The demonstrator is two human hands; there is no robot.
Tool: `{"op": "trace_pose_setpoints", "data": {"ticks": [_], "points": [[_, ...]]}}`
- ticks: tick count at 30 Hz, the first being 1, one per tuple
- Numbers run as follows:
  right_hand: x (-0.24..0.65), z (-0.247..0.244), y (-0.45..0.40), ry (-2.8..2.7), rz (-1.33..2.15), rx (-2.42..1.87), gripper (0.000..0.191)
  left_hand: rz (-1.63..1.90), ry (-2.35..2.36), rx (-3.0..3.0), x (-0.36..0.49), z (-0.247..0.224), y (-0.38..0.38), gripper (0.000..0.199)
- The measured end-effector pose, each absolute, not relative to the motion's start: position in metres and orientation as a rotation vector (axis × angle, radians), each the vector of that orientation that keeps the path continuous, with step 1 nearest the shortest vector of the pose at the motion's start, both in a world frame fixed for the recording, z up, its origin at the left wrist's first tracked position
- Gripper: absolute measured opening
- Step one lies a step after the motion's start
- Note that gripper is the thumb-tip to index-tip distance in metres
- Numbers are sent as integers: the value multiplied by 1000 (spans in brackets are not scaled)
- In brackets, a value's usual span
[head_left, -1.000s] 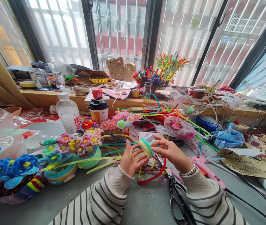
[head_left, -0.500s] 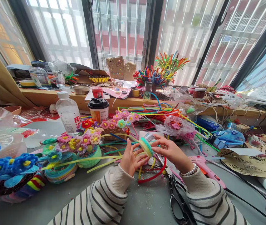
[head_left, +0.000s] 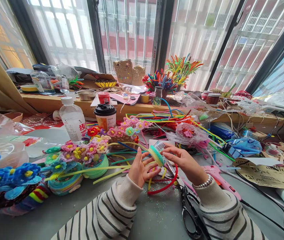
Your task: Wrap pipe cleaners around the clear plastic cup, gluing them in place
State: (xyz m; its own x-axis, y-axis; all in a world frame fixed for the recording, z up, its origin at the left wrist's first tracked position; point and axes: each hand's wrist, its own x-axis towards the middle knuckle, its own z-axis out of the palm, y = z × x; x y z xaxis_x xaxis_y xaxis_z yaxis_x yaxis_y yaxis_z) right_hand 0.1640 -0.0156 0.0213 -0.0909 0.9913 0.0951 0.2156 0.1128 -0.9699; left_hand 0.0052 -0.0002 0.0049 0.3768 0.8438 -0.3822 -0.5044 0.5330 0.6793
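Note:
Between my hands is a small round coil of pale green and yellow fuzzy pipe cleaner (head_left: 156, 156), tilted on edge. My left hand (head_left: 141, 169) is palm up with its fingers spread, the fingertips touching the coil's lower left side. The fingers of my right hand (head_left: 183, 161) are bent against the coil's right edge; its thumb is partly hidden. Below the coil a red pipe cleaner (head_left: 164, 190) curves over the table. Black-handled scissors (head_left: 192, 213) lie under my right wrist, and a pink glue gun (head_left: 223, 181) is to the right of them.
Pipe-cleaner flower baskets (head_left: 64, 178) crowd the left side. Behind stand a plastic bottle (head_left: 72, 118) and a lidded paper cup (head_left: 105, 117). Loose pipe cleaners (head_left: 172, 121) are heaped mid-table. Sandpaper sheets (head_left: 269, 174) and a black cable (head_left: 264, 221) lie right.
The coil has tilted slightly between my hands, and my right fingers have shifted a little on its edge. My left hand has hardly moved.

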Motion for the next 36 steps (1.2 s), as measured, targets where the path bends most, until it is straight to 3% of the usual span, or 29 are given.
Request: {"op": "trace_pose_setpoints", "data": {"ticks": [4,11,15,19,26,31,36], "points": [[165,19,-14,-1432,1094,-1237,33,939,830,509,6,0,2,45],[170,15,-11,-1325,1005,-1296,36,1248,869,561,-2,-8,9,17],[173,11,-8,-1319,956,-1323,35,1263,735,541,-2,-5,9,23],[177,7,-5,-1291,917,-1334,35,1170,656,618,2,-6,8,36],[184,11,-4,-1207,847,-1335,31,788,770,891,6,-17,0,35],[186,16,-6,-1182,834,-1317,29,620,762,1016,5,-22,-2,56],[186,15,-6,-1160,829,-1293,29,440,743,1152,6,-23,-3,29]]}}
